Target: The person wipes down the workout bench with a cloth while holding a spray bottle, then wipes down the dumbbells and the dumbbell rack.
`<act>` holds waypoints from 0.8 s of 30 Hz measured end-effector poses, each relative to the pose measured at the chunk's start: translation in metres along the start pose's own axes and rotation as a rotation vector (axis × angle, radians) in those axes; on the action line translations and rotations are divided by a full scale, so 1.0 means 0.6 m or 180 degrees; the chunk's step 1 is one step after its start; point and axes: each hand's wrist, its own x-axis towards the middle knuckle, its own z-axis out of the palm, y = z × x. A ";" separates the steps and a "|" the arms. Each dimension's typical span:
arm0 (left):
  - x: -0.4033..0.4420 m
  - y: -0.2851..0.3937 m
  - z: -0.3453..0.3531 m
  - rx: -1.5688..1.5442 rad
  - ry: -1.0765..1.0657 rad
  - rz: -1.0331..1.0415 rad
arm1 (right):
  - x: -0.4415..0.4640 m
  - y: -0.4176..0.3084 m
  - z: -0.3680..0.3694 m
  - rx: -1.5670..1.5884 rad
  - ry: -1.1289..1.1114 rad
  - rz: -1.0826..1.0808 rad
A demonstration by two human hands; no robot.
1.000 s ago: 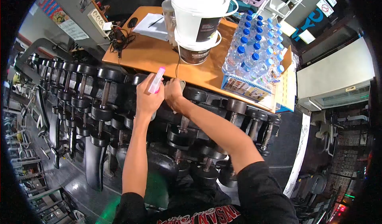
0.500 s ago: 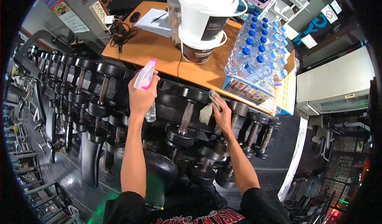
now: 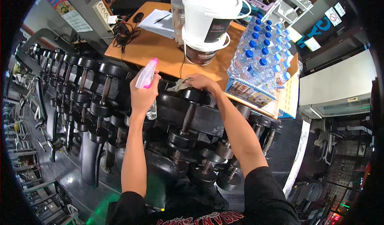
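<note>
My left hand [image 3: 143, 92] is wrapped round a clear spray bottle [image 3: 151, 111] with a pink and white spray head [image 3: 147, 74] that points up. In my right hand [image 3: 200, 82] is a pale grey cloth [image 3: 180, 85], pinched near the table's front edge. The cloth hangs at the top end of a black dumbbell [image 3: 189, 114] on the rack, just behind its upper head. More dumbbells [image 3: 106, 88] stand in rows to the left of my left hand, and others lie below and right of my right forearm.
The wooden table [image 3: 160, 61] carries stacked white buckets [image 3: 210, 5], a clear container [image 3: 178, 19], papers [image 3: 157, 23], cables [image 3: 125, 35], water bottles [image 3: 258, 57] and a desk calendar [image 3: 251, 93]. A padded bench [image 3: 91, 161] is at the lower left, and a white cabinet [image 3: 334, 81] at the right.
My right hand first went right and down with the cloth, away from my left hand, then back left and up to the table's edge. My left hand has moved slightly left with the spray bottle.
</note>
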 end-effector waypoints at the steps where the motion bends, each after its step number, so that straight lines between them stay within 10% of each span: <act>1: 0.001 -0.006 0.003 0.0096 0.0040 0.0286 | 0.005 -0.015 -0.010 -0.0081 -0.0886 0.0378; 9: -0.004 0.009 -0.004 0.0048 -0.0049 -0.0059 | -0.090 0.016 -0.086 0.0147 -0.0646 -0.1359; 18: -0.001 0.000 0.001 -0.0768 -0.0699 -0.0086 | -0.130 0.057 -0.076 0.0672 0.0960 0.0031; 24: -0.006 0.008 0.006 -0.1215 -0.0810 0.0254 | -0.162 0.099 -0.005 0.0471 0.0241 0.0126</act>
